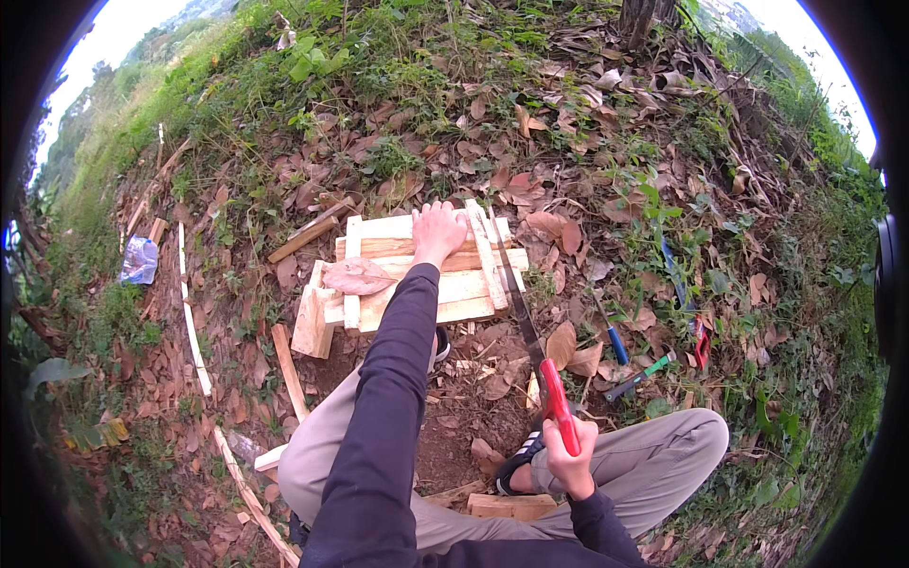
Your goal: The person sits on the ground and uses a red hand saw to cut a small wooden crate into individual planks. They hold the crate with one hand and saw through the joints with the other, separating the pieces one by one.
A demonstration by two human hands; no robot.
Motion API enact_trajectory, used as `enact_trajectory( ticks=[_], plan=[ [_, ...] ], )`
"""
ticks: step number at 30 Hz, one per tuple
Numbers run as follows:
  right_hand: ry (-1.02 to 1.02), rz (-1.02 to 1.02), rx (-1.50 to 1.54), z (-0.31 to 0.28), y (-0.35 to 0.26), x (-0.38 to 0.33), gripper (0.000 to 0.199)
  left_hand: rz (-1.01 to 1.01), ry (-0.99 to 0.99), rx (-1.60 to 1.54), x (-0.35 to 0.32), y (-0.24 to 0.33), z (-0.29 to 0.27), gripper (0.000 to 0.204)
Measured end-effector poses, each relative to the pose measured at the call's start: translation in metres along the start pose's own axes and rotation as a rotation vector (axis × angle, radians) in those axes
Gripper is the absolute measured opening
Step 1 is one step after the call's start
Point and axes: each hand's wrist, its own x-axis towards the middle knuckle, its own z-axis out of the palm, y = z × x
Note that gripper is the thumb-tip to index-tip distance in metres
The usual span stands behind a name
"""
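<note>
In front of me is a small panel of pale wooden planks, crossed by two narrow battens, with a dry leaf lying on it. My left hand rests on the far planks, its fingers stretched toward their far edge. A hand saw is in my right hand, the fingers wrapped round its red handle. The saw's dark blade points away from me and runs beside the right batten, against the plank ends. Whether its teeth are in the wood I cannot tell.
A wood block stands at the panel's left end. Right of the saw lie a blue-handled tool, a green-handled hammer and a blue-bladed saw with red handle. Wood strips and a plastic bottle lie left among leaves.
</note>
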Motion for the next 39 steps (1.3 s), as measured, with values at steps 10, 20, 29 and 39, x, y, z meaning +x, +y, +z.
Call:
enact_trajectory(
  ticks=[10, 20, 29, 39],
  plan=[
    [0.002, 0.172, 0.110, 0.024, -0.005, 0.025, 0.012, -0.063, -0.002, 0.004, -0.004, -0.005, -0.006, 0.046],
    [0.016, 0.143, 0.137, 0.055, 0.017, 0.081, 0.025, -0.028, -0.028, -0.015, -0.010, 0.000, -0.015, 0.047],
    [0.016, 0.002, -0.012, 0.066, 0.032, 0.100, 0.025, -0.004, 0.065, -0.018, -0.027, 0.012, -0.012, 0.046],
    [0.002, 0.100, -0.032, 0.031, 0.012, 0.042, 0.023, 0.001, -0.008, -0.026, -0.032, 0.015, -0.004, 0.048]
  ],
)
